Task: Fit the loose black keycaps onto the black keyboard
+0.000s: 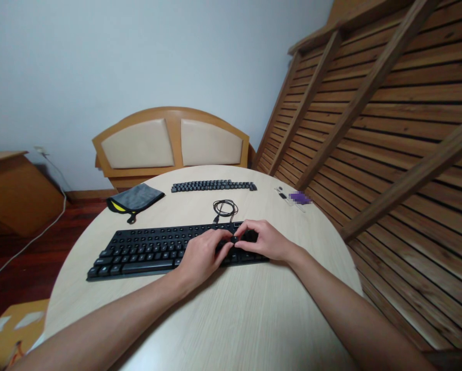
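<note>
Step in hand, my read: close two-handed fingertip work on one small spot of the keyboard (146,252), near its right end. Keyboard sits flat on the table (254,319), long edge toward the person.

Left hand (203,252): thumb and index curled to a narrow gap, tips at that spot, rest of hand over the keyboard's near edge, right of the space bar. Right hand (267,241): same shape, coming in from the keyboard's right end, tips facing the left's, nearly meeting. Small dark piece (234,239) between the four tips. Can't tell if it's gripped, just touched, or part of the keyboard.

Next move calls for, I'd judge, light even fingertip pressure, square to the keyboard, neighbouring keys left alone.

Around the keyboard: coiled cable (225,208) just beyond its far edge; what look like loose keys (213,185) in rows farther back; grey pouch (138,197) past its far left corner; purple item (300,198), blurred, beyond its right end.
</note>
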`<move>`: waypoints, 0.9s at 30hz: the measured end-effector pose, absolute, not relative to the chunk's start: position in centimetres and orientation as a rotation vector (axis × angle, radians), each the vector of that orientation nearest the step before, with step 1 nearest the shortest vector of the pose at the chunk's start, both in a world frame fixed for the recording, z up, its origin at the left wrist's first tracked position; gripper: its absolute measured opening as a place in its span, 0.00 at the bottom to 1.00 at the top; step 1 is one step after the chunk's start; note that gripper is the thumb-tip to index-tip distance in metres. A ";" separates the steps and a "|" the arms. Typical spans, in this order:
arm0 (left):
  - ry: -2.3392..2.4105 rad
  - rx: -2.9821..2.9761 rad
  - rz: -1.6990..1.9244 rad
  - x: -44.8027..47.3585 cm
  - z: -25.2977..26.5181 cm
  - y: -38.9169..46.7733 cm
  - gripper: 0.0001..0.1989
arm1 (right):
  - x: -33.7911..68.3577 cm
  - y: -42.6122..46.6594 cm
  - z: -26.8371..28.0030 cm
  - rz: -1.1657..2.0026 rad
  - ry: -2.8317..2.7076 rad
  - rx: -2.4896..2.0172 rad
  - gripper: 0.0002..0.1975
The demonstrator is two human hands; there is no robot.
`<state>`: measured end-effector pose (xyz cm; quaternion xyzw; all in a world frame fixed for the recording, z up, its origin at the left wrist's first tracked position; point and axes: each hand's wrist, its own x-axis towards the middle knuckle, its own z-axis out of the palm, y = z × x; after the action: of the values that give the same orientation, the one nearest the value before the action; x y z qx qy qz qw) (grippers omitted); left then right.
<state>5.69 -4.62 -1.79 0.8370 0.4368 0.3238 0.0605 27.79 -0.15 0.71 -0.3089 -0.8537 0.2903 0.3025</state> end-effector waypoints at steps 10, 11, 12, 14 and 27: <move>1.049 2.857 0.567 5.9 -1.2 -5.5 0.24 | 32.6 2.3 0.4 0.854 -2.118 -1.055 0.09; 1.046 2.864 0.545 5.9 -1.3 -5.5 0.23 | 32.7 2.3 0.3 0.866 -2.135 -1.062 0.09; 1.045 2.868 0.531 5.9 -1.3 -5.5 0.23 | 32.7 2.4 0.2 0.875 -2.157 -1.065 0.09; 1.041 2.875 0.510 5.8 -1.3 -5.5 0.24 | 32.5 2.3 0.1 0.900 -2.202 -1.065 0.09; 1.053 2.856 0.518 5.7 -1.2 -5.5 0.23 | 31.7 2.4 -0.5 0.817 -2.310 -0.887 0.09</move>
<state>5.74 -5.51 -1.24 0.9246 0.3408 0.1678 0.0269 31.71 2.36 -0.54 -0.3284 -0.8549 0.3022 0.2646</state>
